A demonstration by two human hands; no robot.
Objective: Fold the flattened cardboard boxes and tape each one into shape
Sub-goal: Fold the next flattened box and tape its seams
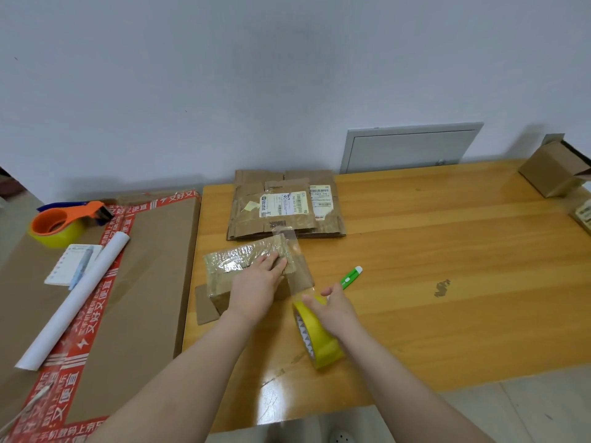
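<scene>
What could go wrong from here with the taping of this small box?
The tape strip stretched from the box to the tape roll in the right hand could twist and stick to itself. Only the left hand pins the box, so a hard pull may drag it.

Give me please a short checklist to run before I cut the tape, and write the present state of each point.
1. Left hand presses the tape flat on top of the box: ok.
2. Tape strip runs stretched from the box to the tape roll: ok.
3. Right hand grips the tape roll: ok.
4. Cutter lies on the table, close to the right hand: ok.
5. Cutter blade out: cannot tell.
6. A free hand to take the cutter: not ok, both hands are busy.
</scene>
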